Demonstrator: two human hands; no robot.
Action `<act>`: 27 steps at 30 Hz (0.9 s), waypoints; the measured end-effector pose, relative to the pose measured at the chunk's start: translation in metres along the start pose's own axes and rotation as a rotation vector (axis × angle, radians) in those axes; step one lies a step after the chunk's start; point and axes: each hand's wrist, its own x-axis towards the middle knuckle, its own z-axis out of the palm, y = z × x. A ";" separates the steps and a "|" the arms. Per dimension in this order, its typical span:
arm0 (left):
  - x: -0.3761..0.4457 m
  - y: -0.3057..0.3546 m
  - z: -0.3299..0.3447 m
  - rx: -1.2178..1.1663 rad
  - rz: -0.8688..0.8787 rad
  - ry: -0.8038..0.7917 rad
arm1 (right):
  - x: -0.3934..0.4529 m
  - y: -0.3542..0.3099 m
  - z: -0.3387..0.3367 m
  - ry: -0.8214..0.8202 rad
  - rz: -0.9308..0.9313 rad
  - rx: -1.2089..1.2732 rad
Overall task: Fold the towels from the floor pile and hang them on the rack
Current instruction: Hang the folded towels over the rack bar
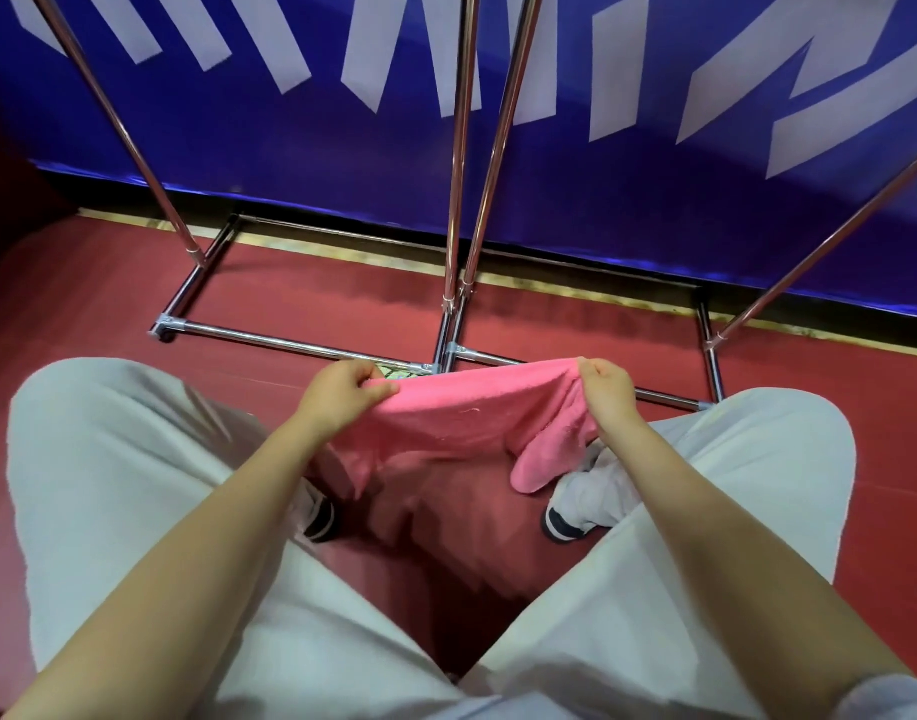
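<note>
2 hands — left (342, 389), right (609, 389) — pinch pink towel (477, 423) taut.

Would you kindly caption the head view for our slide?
Both hands, left and right, hold a pink towel stretched before the rack.

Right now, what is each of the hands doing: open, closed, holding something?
Left hand: closed, pinching one top corner of the pink towel.
Right hand: closed, pinching the other top corner of the same towel.
</note>
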 end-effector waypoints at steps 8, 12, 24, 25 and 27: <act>-0.004 -0.041 -0.006 -0.041 -0.126 0.033 | 0.002 -0.006 0.005 0.041 0.040 0.103; -0.004 -0.045 -0.012 -0.376 -0.246 0.126 | 0.003 -0.012 0.007 0.030 0.045 0.168; -0.004 0.036 -0.002 -1.030 -0.352 0.188 | -0.001 -0.039 0.018 -0.086 0.386 0.653; -0.006 0.046 0.001 -1.016 -0.318 0.196 | -0.005 -0.045 0.020 -0.134 0.380 0.720; -0.010 0.062 0.008 -0.987 -0.232 0.210 | -0.015 -0.056 0.022 -0.220 0.322 0.829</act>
